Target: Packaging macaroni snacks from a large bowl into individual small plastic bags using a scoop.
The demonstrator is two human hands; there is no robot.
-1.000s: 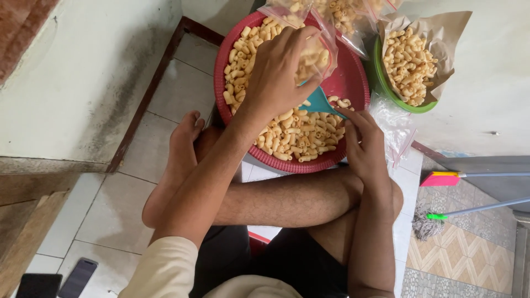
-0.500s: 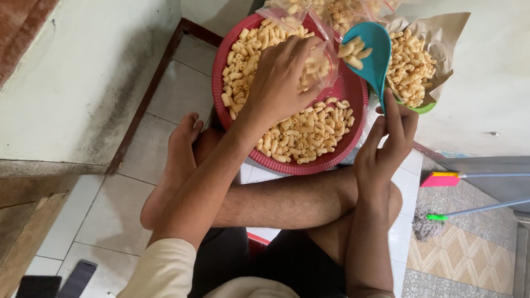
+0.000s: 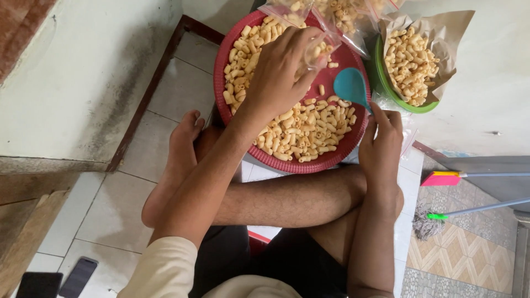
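Tiled floor [image 3: 182, 88]: carries everything. Person sits cross-legged on it, bare foot [image 3: 179, 149] at the left side, basin resting against the shins.

Red basin [image 3: 353, 118]: round, shallow, at the middle top of the floor area. Macaroni-shaped snack pieces [image 3: 301, 129] cover its near half and left side; the right inner wall is bare. Judgement: a large share of loose pieces is left to be bagged.

Green bowl [image 3: 386, 91]: just beside the basin's right edge, lined with brown paper [image 3: 455, 38], holding a further heap of the same pieces.

Filled clear bags [image 3: 353, 16]: lying at the basin's far edge, partly cut off by the frame. Judgement: several portions are done; count cannot be read.

Empty clear bags [image 3: 406, 118]: small pile between basin and bowl, at the right hand.

Left hand [image 3: 279, 74]: over the basin, fingers pinched on the mouth of a small clear bag [image 3: 320, 49], holding it open. The bag hangs over the basin's far half with some pieces in it; it looks only partly filled.

Right hand [image 3: 381, 140]: at the basin's right edge, closed around the handle of a teal scoop [image 3: 349, 85]. Scoop bowl sits low over the basin, empty as far as visible.

Two phones [image 3: 58, 278]: bottom left corner of the floor.
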